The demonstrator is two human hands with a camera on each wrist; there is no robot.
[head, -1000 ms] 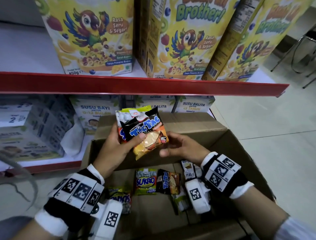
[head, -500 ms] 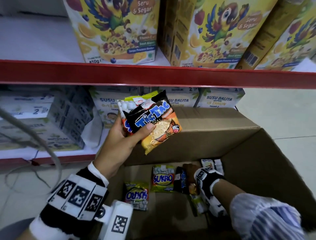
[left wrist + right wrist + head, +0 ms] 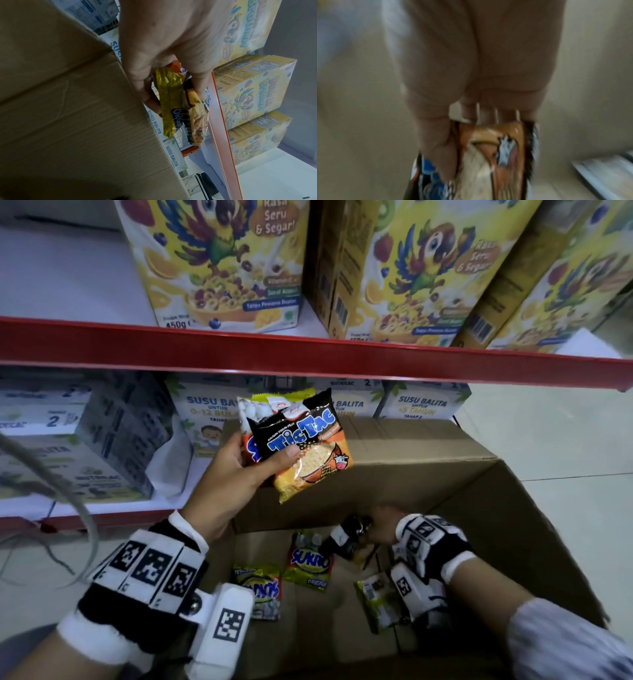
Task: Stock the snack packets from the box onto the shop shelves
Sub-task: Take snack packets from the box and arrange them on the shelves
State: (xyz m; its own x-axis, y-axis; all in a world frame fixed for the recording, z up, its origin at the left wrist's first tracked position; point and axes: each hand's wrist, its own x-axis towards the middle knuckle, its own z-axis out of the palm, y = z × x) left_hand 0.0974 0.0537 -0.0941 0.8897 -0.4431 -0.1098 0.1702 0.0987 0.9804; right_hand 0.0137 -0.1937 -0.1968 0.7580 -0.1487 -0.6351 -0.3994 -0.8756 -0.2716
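My left hand [image 3: 246,463] grips a small stack of snack packets above the cardboard box [image 3: 445,474]: a black and orange Tic Tac packet [image 3: 308,446] in front, a Sukro packet [image 3: 253,409] behind. The left wrist view shows the stack [image 3: 181,106] pinched between thumb and fingers. Down in the box, my right hand [image 3: 380,529] grips another black Tic Tac packet [image 3: 346,537]; the blurred right wrist view shows that packet [image 3: 489,159] held by thumb and fingers. Loose on the box floor lie two green Sukro packets [image 3: 310,565] [image 3: 258,589] and another packet [image 3: 375,597].
A red-edged shelf [image 3: 308,354] above holds yellow cereal boxes [image 3: 219,261], with bare white shelf at its left. The lower shelf carries white milk-formula boxes [image 3: 424,402]. A grey cable [image 3: 68,494] hangs at the left. Tiled floor [image 3: 548,440] lies to the right.
My right hand left the held stack, reached down into the box and took hold of a black Tic Tac packet. The left hand kept its stack, raised slightly.
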